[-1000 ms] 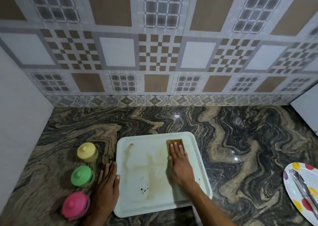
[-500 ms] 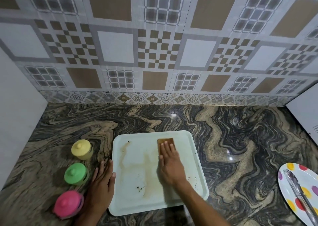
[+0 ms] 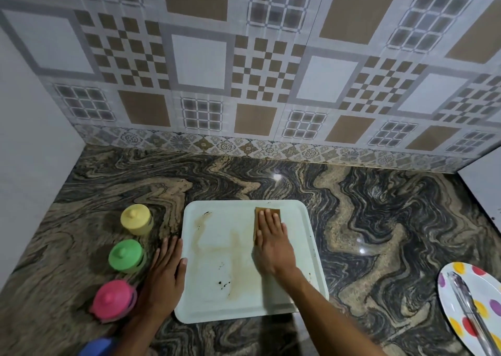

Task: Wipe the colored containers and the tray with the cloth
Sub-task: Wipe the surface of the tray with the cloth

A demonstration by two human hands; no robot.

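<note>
A white tray (image 3: pixel 214 307) lies on the marbled counter, smeared with brown streaks and dark specks. My right hand (image 3: pixel 272 243) presses flat on a brown cloth (image 3: pixel 267 209) near the tray's far right part. Only the cloth's far edge shows past my fingers. My left hand (image 3: pixel 166 271) rests flat on the counter against the tray's left rim. Left of the tray stand three lidded containers in a row: yellow (image 3: pixel 137 219) farthest, green (image 3: pixel 126 255) in the middle, pink (image 3: pixel 112 302) nearest. A blue container (image 3: pixel 97 346) peeks in at the bottom edge.
A white plate with colored dots (image 3: pixel 461 315) sits at the right edge with metal tongs (image 3: pixel 469 312) lying on it. A tiled wall backs the counter; white panels close in at left and right.
My right hand and the cloth sit slightly farther up the tray than a second ago. The view has shifted a little, and my left hand has stayed by the tray's left rim.
</note>
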